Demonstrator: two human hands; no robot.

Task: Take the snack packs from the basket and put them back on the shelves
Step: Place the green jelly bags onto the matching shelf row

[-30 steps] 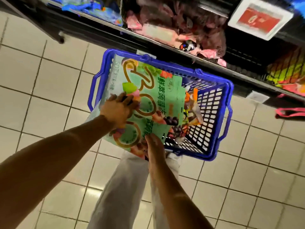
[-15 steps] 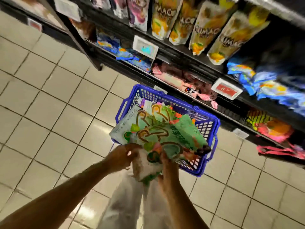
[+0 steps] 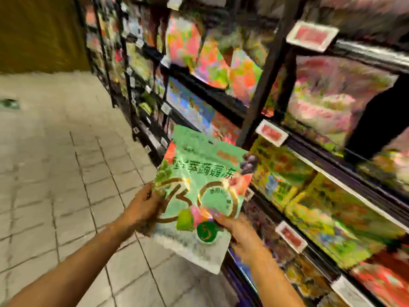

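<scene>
A large green snack pack (image 3: 199, 191) with fruit pictures and gold lettering is held up in front of the shelves (image 3: 274, 89). My left hand (image 3: 143, 209) grips its left edge. My right hand (image 3: 239, 231) grips its lower right corner, thumb on the front. The pack is tilted with its top toward the shelves. The blue basket is out of sight, apart from a possible blue edge (image 3: 236, 269) below the pack. The whole view is blurred.
Dark shelving runs along the right, packed with colourful snack bags (image 3: 332, 200) and white price tags (image 3: 271, 132). A black upright post (image 3: 263, 80) divides the shelf bays. Tiled floor (image 3: 55, 173) stretches to the left, toward a brown wall.
The green pack has come up out of the basket and now stands at shelf height. My view swung up from the floor to the shelves, and the basket dropped out of sight.
</scene>
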